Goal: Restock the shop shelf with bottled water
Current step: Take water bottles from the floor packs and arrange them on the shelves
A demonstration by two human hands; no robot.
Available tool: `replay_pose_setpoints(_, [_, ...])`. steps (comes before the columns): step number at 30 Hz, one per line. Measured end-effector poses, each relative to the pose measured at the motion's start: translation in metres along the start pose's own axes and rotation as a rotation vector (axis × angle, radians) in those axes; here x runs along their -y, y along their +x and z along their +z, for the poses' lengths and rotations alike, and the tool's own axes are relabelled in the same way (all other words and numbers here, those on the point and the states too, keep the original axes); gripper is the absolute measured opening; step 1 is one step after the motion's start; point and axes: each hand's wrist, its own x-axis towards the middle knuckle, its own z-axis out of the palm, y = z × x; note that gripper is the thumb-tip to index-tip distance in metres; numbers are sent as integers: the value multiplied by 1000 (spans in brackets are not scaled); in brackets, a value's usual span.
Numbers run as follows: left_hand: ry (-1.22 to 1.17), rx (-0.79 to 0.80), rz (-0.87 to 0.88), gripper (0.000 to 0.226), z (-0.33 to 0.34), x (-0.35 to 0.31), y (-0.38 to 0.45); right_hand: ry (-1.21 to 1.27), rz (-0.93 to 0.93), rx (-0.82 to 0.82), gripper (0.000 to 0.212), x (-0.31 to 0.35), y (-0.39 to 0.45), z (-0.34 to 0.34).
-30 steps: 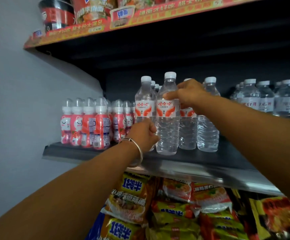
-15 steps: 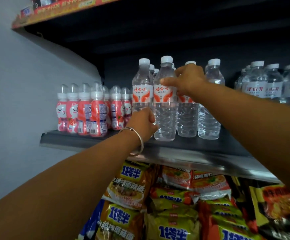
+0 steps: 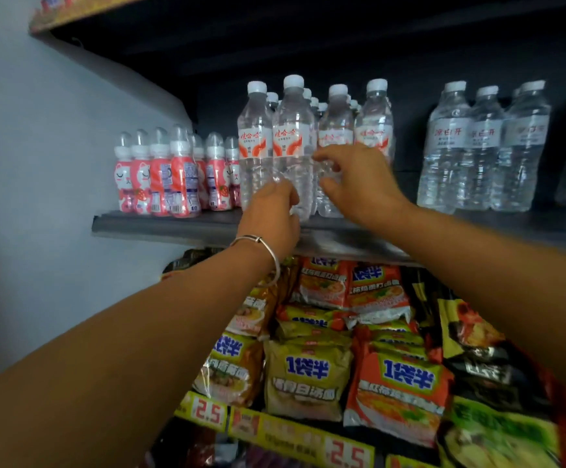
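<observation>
The water bottles (image 3: pixel 293 143) stand in neat rows on the dark shelf (image 3: pixel 160 224), labels facing out so shoppers can read them. The left hand (image 3: pixel 270 214) curls round the bottom of the front bottle. The right hand (image 3: pixel 356 180) is loose, fingertips (image 3: pixel 320 155) touching it.

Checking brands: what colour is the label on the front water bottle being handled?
White with red-orange markings, on the front water bottle; head view.

one head-worn wide-angle view, close in, faces forward and slightly up at the shelf (image 3: pixel 180 228).
</observation>
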Motion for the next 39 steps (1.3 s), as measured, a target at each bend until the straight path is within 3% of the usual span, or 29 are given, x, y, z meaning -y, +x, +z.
replay_pose_setpoints(7, [10,51,46,18,40,-44,-103,-115,-48,219,42,-22,-148,-5])
replay_pose_setpoints(15, [53,358,-89,36,152,-47,-263,-230,137,563,42,-78,-325,58])
replay_pose_setpoints(21, [16,542,-190,34,247,-16,-398,-185,264,781,30,-118,-464,138])
replay_pose_setpoints(25, [118,715,-298,55,306,22,-497,-115,374,883,30,-140,-561,207])
replay_pose_setpoints(30, [145,881,-433,60,380,71,-607,-74,530,1055,38,-163,-680,298])
replay_pose_setpoints(34, [151,941,-459,57,439,108,-680,-90,544,1176,50,-187,-766,367])
replay_pose_setpoints(39, [99,971,-476,62,510,152,-749,-95,619,1197,77,-217,-855,454])
